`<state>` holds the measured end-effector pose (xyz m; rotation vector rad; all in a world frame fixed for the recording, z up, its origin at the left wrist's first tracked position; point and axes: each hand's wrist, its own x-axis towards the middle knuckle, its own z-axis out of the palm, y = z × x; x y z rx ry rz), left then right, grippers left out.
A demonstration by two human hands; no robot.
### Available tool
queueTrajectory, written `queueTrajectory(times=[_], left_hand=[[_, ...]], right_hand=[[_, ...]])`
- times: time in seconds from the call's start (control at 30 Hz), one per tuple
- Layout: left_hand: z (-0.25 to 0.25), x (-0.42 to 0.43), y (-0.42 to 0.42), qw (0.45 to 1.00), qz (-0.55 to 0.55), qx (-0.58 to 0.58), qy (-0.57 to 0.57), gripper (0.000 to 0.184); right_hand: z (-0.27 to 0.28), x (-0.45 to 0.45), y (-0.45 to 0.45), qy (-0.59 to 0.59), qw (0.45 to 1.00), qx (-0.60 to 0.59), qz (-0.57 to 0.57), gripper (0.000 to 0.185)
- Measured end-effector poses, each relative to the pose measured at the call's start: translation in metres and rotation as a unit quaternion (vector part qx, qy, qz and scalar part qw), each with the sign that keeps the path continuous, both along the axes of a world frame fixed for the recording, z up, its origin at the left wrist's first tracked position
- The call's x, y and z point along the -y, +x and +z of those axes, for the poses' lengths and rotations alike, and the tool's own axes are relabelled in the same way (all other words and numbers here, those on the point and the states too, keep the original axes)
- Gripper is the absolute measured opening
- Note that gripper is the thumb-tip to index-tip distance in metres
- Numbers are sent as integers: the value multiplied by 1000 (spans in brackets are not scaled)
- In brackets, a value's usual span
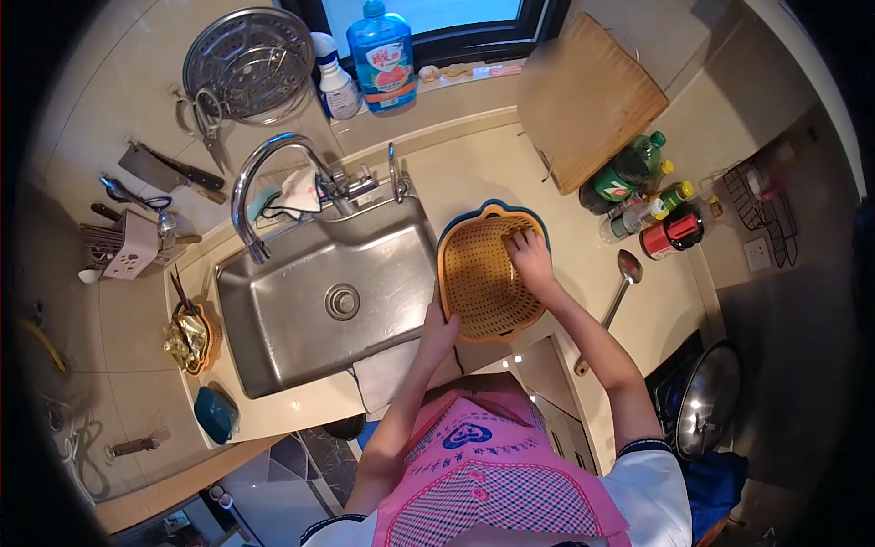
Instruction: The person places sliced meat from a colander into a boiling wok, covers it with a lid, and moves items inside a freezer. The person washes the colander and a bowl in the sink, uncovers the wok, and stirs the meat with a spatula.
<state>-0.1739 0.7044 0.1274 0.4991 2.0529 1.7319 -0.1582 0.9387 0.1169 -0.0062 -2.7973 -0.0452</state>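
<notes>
Basket point(476, 290) beside sink point(283, 333); my left hand point(442, 330) pinches its rim. Right hand point(531, 261) inside, fingers curled, can't tell if pinching.

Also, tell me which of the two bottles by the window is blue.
The larger bottle, just below the window; the slimmer bottle to its left is mostly white.

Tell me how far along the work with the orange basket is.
Looks done: the orange basket sits nested in a blue-rimmed one. In hand: the left hand holds its side while the right hand reaches inside. Remaining, probably: releasing it, as both hands are on it.
</notes>
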Motion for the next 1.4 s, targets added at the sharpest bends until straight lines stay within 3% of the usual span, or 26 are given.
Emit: queueTrajectory(times=[0.13,0.27,0.33,0.5,0.57,0.67,0.77,0.83,1.07,1.17,1.23,1.27,1.4], left_hand=[[-23,7,-16,998,3,-58,36,65],[-4,10,-23,998,-24,-41,32,64],[8,8,-24,986,-76,141,38,62],[14,0,-12,984,-108,113,87,58],[16,0,-7,978,-135,126,100,58],[19,0,2,982,-136,102,84,54],[45,8,8,969,-174,161,64,50],[47,10,9,961,-165,190,115,48],[50,22,6,957,-195,188,101,50],[46,23,8,952,-188,203,132,53],[43,23,10,944,-188,237,128,54],[44,22,12,945,-188,237,127,54],[44,17,19,948,-191,229,114,53]], right_hand=[[14,6,-11,-8,999,-11,-30,20],[40,7,0,23,997,-12,-66,11],[52,3,8,74,994,3,-80,13],[58,2,34,92,991,26,-98,14],[61,6,40,-15,992,6,-127,16],[66,10,49,-68,989,5,-134,18],[66,15,62,-28,988,29,-150,18],[60,12,67,-25,990,7,-142,16],[60,25,65,-45,988,-22,-149,8],[62,39,54,-99,973,-37,-206,9],[59,46,45,-156,969,-114,-153,13],[67,56,41,-228,952,-111,-172,11],[71,74,30,-315,939,-76,-111,10]])
